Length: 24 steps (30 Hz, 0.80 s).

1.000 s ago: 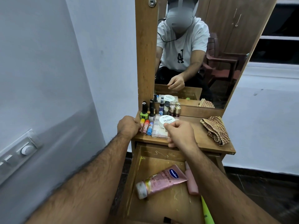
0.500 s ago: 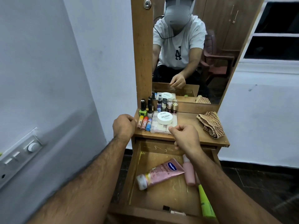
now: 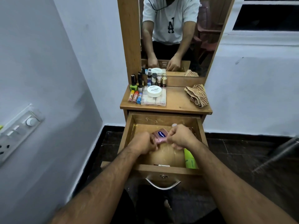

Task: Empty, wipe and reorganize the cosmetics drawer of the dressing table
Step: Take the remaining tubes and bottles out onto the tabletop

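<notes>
The drawer of the dressing table stands pulled out, and both my hands are inside it. My left hand grips a pink Vaseline tube by its lower part. My right hand is curled shut over a pink bottle whose pale cap pokes out above the knuckles; its thumb touches the tube's end. A green tube lies along the drawer's right wall. A small dark-and-white item rests against the front wall.
On the tabletop stand nail polish bottles, three lip balms and a white jar on a clear box. A checked cloth lies at the right. A switch panel is on the left wall.
Both hands dropped from the tabletop edge into the drawer. The left hand took hold of the Vaseline tube and the right hand closed over the pink bottle. The view tilted down.
</notes>
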{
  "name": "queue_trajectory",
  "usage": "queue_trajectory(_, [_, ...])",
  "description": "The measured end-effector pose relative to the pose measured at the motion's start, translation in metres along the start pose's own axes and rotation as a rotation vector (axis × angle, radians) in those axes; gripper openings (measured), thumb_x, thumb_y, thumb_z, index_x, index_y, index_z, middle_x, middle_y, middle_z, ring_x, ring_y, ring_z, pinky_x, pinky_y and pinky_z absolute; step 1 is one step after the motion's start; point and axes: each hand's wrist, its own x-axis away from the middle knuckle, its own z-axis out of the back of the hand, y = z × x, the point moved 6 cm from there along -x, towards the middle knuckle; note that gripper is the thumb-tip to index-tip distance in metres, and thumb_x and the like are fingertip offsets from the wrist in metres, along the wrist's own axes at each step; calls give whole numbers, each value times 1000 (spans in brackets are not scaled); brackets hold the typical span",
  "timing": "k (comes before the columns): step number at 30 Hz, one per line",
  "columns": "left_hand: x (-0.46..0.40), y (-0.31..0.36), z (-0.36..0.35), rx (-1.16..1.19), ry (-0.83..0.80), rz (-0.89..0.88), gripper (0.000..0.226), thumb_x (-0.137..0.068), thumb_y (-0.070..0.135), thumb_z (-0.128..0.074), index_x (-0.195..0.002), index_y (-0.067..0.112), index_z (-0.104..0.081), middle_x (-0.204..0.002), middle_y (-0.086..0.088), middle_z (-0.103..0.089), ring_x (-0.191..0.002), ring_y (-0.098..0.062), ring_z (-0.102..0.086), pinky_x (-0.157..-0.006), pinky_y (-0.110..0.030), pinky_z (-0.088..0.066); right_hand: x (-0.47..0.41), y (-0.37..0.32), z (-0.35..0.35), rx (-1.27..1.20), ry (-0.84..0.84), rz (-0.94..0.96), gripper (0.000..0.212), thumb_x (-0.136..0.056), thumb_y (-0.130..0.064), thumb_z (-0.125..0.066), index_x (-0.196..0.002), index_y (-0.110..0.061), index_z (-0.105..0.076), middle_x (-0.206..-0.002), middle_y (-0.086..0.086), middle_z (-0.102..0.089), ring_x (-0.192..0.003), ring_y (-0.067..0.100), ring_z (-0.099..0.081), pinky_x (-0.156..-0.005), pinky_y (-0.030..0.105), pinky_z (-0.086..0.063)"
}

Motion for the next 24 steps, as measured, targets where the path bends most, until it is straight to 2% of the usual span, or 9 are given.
queue_trajectory(2, [1,-8,-15,-103,-77,49,7,-85,19,-73,-93,19,-74,-78,4,-68,-73,-10,-65,-58,-19,-44,4,15,-16,69,-80,-51,2,-86,-11,-71,-88,-10,-71,-80,3,-74,-56,10,-65,-47,24,-49])
queue_trajectory(4, [0,-11,-22,-225,-138,74,15,-83,19,-74,-98,20,-75,-90,0,-71,-85,-15,-68,-68,-23,-52,5,24,-33,117,-169,-90,6,-85,-8,-70,-83,-11,-65,-83,5,-74,-63,18,-70,-47,25,-49])
queue_trajectory(6, [0,-11,-30,-358,-201,88,29,-84,24,-74,-112,20,-71,-109,-4,-70,-100,-22,-66,-87,-31,-54,9,26,-48,204,-289,-100,7,-84,-8,-70,-82,-7,-64,-74,6,-68,-61,21,-66,-50,26,-48])
queue_trajectory(9, [-4,-10,-39,-416,-209,86,34,-88,20,-68,-122,15,-67,-119,-9,-67,-108,-25,-63,-92,-31,-49,16,21,-55,393,-385,-67,10,-89,-16,-70,-94,-7,-69,-63,1,-61,-50,14,-54,-50,22,-45])
queue_trajectory(13, [-5,-11,-45,-426,-260,89,31,-88,20,-68,-118,13,-70,-116,-9,-68,-103,-25,-64,-94,-36,-52,18,21,-56,465,-444,-29,23,-93,-17,-65,-111,-3,-70,-76,4,-65,-61,16,-58,-51,18,-44])
queue_trajectory(15, [-5,-11,-44,-397,-273,91,30,-88,21,-69,-117,14,-71,-115,-7,-69,-104,-25,-64,-91,-35,-53,15,25,-56,451,-459,-26,18,-91,-13,-66,-104,-2,-70,-87,12,-69,-67,20,-59,-48,19,-44])
queue_trajectory(17, [-5,-12,-42,-349,-258,83,28,-86,22,-71,-113,15,-73,-111,-6,-70,-103,-23,-65,-85,-31,-53,12,30,-56,388,-458,-54,17,-88,-10,-68,-103,-2,-71,-86,13,-68,-60,18,-56,-45,22,-44])
queue_trajectory(20, [-5,-15,-38,-212,-190,91,20,-81,20,-77,-101,18,-78,-101,-4,-73,-97,-19,-65,-78,-27,-50,13,31,-57,358,-476,-61,28,-89,-11,-67,-115,-1,-70,-88,12,-65,-59,17,-55,-45,22,-44])
queue_trajectory(24, [-5,-14,-34,-51,-106,90,14,-81,15,-77,-95,15,-78,-91,-2,-73,-91,-17,-67,-82,-29,-53,13,31,-58,321,-427,-100,29,-89,-24,-71,-105,-1,-71,-82,11,-66,-69,21,-59,-55,26,-48])
